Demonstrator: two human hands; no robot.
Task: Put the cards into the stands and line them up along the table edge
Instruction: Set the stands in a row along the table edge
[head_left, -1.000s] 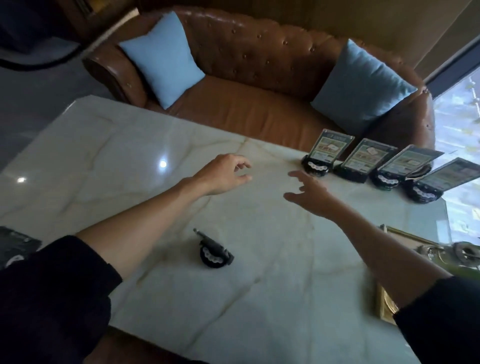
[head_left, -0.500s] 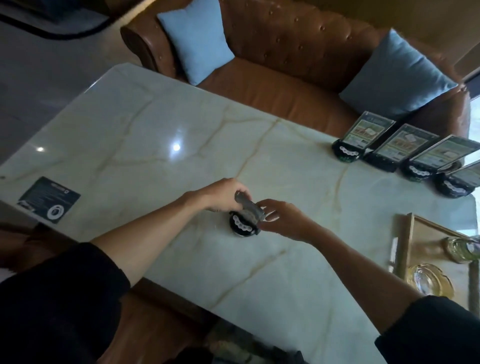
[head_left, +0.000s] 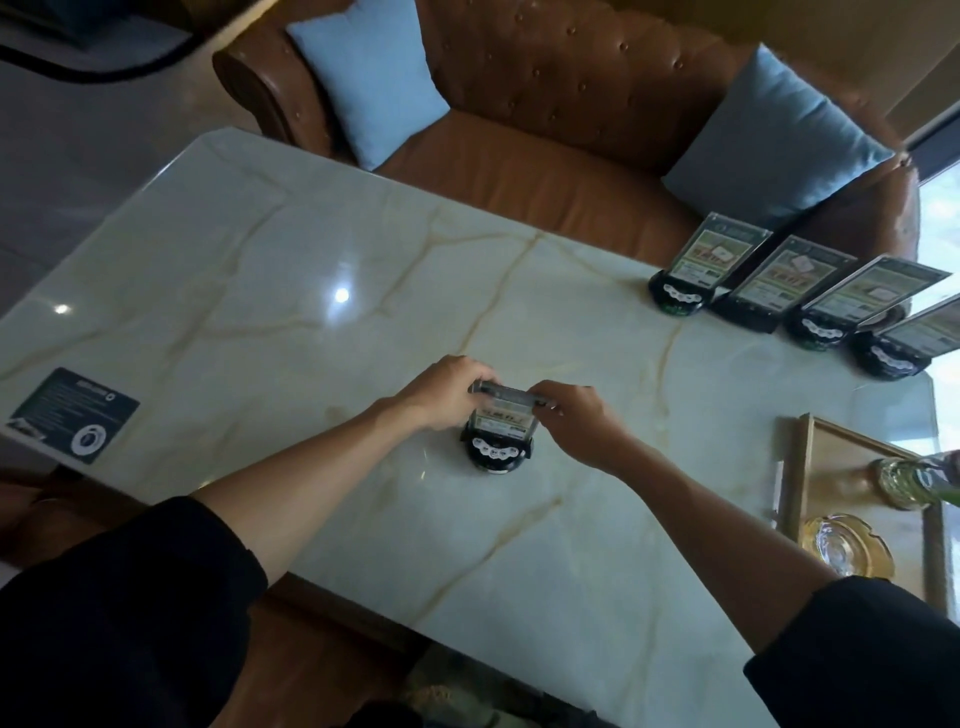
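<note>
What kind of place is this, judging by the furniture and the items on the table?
Probably a lounge or café seating area: a marble table facing a tufted leather sofa, printed cards in stands along the edge, and a glass ashtray on a tray.

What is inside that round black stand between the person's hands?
A printed card stands in the stand, held at its top corners by the left hand and right hand. Its bottom edge is hidden inside the stand.

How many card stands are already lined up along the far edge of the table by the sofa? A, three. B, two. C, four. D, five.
C: four stands sit in a row at the far edge, while a fifth stand is mid-table between both hands.
</note>
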